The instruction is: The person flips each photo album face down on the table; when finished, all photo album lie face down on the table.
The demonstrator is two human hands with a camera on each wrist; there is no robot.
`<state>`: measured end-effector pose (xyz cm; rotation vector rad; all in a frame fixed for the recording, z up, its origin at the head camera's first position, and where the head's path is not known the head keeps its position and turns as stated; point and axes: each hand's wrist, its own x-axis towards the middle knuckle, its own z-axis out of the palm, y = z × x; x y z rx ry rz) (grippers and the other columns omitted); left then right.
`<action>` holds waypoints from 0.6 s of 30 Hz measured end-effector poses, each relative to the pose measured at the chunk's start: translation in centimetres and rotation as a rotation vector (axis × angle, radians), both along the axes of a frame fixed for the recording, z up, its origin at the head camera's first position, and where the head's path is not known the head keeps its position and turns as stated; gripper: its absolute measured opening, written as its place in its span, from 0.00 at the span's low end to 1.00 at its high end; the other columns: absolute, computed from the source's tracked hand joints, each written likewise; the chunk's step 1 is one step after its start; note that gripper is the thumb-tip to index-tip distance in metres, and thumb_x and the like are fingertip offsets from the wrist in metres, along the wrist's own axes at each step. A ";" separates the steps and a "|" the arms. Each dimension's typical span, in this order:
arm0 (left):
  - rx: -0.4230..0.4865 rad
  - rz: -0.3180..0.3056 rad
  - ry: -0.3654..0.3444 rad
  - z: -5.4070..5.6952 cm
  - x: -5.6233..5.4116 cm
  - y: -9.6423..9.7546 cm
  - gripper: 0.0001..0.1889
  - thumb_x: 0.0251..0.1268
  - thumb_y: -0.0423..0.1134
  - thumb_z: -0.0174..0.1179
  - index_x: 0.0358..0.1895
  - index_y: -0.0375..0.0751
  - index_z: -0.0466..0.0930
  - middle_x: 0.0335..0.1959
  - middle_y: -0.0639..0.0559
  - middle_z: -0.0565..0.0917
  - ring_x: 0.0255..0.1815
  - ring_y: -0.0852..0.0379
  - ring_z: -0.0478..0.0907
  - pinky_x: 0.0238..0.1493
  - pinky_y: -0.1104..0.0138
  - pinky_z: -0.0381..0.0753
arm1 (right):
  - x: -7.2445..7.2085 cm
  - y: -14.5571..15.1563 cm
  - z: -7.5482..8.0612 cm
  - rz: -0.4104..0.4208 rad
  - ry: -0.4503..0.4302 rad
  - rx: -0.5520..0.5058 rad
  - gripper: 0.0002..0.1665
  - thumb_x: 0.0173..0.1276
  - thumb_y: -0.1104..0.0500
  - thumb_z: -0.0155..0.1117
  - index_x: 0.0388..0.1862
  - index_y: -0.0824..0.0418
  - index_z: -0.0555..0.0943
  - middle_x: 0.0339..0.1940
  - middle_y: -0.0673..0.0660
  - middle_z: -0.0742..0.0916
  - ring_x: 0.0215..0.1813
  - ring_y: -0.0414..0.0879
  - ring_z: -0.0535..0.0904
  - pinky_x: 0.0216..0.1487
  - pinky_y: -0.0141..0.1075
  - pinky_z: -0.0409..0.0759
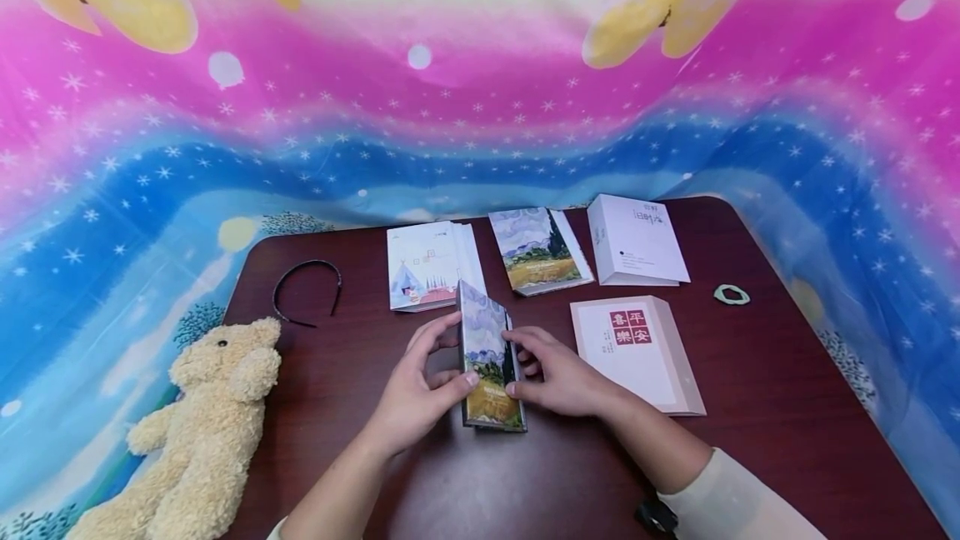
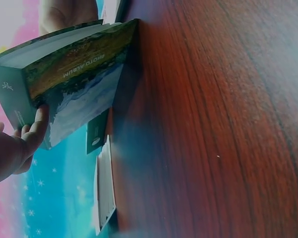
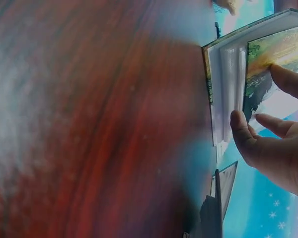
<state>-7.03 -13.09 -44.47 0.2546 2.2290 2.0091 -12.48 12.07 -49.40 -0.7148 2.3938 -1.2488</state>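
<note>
Both hands hold a photo album (image 1: pixel 486 357) with a painted landscape cover, standing tilted over the near middle of the table. At its spine side, my left hand (image 1: pixel 420 390) grips it, thumb on the painted cover. The right hand (image 1: pixel 558 373) pinches the opposite edge between thumb and fingers. In the left wrist view the album (image 2: pixel 84 79) shows its green spine and the words PHOTO ALBUM, its covers spread a little around white pages. From the right wrist view, the right hand (image 3: pixel 283 144) has its fingertips at the painted cover (image 3: pixel 278 54), which stands apart from the pages.
Behind the hands lie a tent-picture album (image 1: pixel 420 265), another landscape album (image 1: pixel 532 248) and a white album (image 1: pixel 641 244). An album with red characters (image 1: pixel 633 365) lies close by the right forearm. A teddy bear (image 1: pixel 217 415), a black headband (image 1: pixel 339 283) and a green hair tie (image 1: pixel 722 293) flank them.
</note>
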 end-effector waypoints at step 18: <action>0.039 -0.032 0.012 0.4 0.0 1.0 0.39 0.65 0.31 0.71 0.77 0.53 0.67 0.74 0.52 0.66 0.72 0.45 0.64 0.60 0.57 0.83 | 0.8 -0.6 2.5 -0.031 -0.079 -0.130 0.37 0.73 0.52 0.70 0.78 0.51 0.69 0.71 0.56 0.73 0.57 0.48 0.79 0.49 0.38 0.86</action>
